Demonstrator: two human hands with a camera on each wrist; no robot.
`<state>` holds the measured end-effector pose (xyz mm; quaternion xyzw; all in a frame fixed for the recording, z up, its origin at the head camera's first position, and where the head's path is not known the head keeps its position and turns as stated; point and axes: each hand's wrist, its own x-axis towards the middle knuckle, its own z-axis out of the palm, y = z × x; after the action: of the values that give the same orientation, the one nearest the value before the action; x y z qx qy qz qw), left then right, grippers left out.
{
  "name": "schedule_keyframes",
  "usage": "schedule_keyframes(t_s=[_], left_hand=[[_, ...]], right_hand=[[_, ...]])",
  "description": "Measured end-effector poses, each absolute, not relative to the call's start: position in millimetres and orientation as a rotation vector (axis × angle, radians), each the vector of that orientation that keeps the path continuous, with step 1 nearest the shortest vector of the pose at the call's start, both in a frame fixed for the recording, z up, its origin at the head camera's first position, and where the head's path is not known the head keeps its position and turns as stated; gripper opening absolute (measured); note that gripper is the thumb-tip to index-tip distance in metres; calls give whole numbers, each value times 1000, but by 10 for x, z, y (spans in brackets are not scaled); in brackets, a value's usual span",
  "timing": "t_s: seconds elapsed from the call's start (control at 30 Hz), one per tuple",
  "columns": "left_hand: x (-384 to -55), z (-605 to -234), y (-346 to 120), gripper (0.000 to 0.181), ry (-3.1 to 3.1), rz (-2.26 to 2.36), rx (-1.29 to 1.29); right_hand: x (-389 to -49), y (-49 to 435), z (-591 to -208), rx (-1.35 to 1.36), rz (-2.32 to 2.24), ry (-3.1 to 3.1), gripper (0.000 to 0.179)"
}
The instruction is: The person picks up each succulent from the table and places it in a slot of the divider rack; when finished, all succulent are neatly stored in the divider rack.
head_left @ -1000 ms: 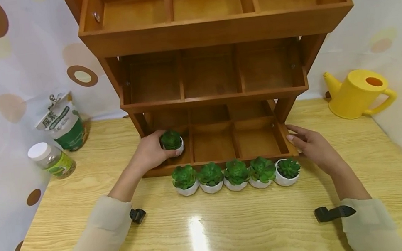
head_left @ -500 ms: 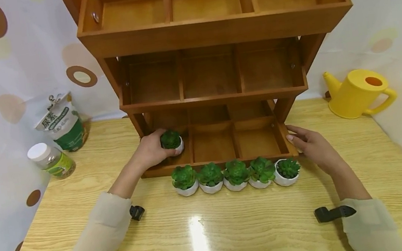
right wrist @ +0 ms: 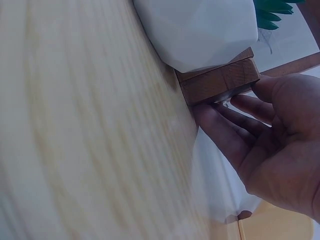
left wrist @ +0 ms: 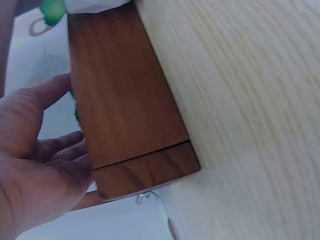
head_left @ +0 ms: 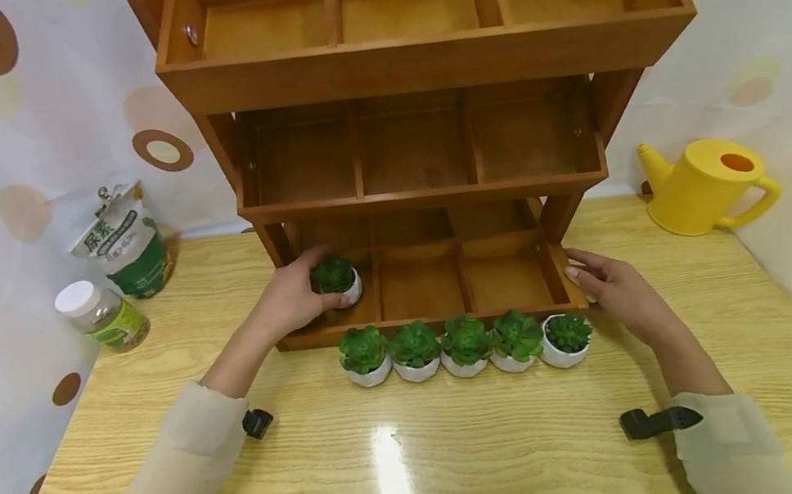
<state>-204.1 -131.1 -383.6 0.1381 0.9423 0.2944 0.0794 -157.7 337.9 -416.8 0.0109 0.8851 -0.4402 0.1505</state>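
A small potted succulent in a white pot stands in the bottom-left compartment of a wooden tiered shelf. My left hand is around its left side, thumb in front and fingers behind, with a gap by the leaves. In the left wrist view the shelf's front board hides most of that plant. My right hand rests its fairly straight thumb and fingers against the bottom tier's right end, which the right wrist view shows as a board end. A row of succulents in white pots lines the shelf's front.
On the left stand a clear jar with a white lid and a green-and-white bag closed by a clip. A yellow watering can is at the right. The shelf's upper tiers overhang the bottom one.
My left hand has shifted slightly left and its fingers have spread from the succulent, which stays in the compartment. My right hand keeps its place.
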Motion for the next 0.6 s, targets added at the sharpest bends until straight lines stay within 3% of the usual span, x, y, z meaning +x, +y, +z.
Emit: schedule_keyframes(t_s=[0.6], left_hand=[[-1665, -3586, -1500, 90, 2759, 1119, 488]], right_hand=[[-1574, 3371, -4167, 32, -1265, 2533, 69]])
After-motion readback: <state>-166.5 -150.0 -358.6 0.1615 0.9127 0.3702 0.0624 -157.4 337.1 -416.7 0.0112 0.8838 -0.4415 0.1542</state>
